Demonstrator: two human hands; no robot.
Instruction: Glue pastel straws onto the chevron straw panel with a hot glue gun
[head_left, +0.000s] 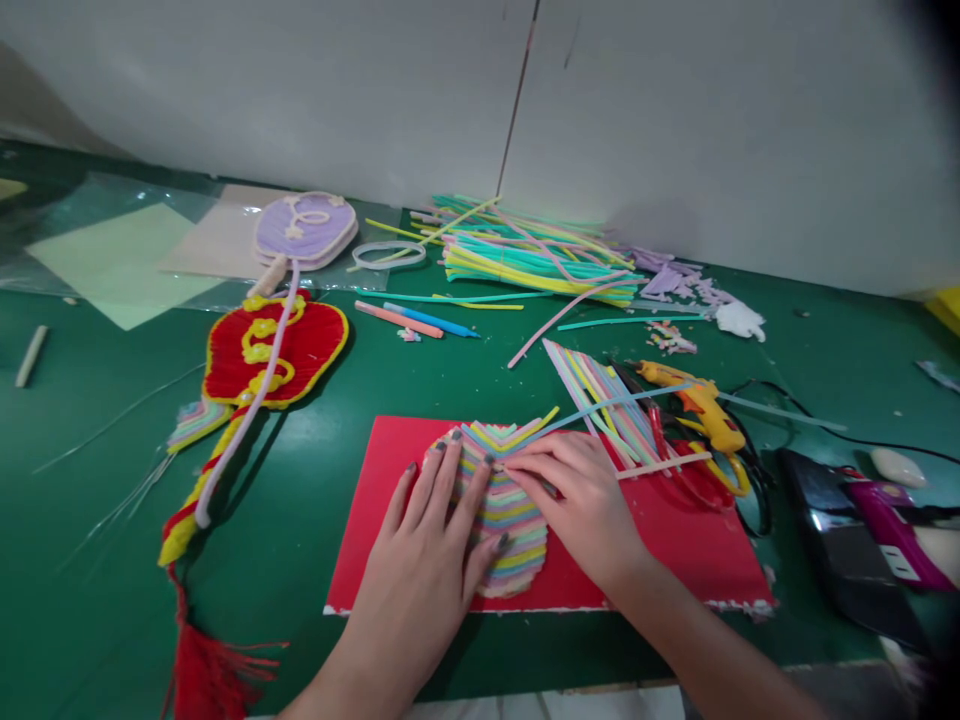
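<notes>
My left hand (427, 530) lies with fingers spread over a rounded panel of striped pastel pipe cleaners (514, 535), pressing it down. At the panel's upper middle, my right hand (581, 495) is pinched close to the left fingertips. A light blue pipe cleaner (622, 402) runs from its fingertips out to the upper right; the gripped end is hidden. Short ends form V shapes along the panel's top edge. Beneath the panel lies a red sheet (675, 560) with a white, ragged front edge.
To the right are a second striped piece (600, 395), scissors (727, 475), a yellow glue gun (697, 400) and a black case (825, 540). Pipe cleaner bundles (532, 265) lie behind. A red fan (277, 350), a purple fan (306, 230) and two pens (401, 318) lie farther left.
</notes>
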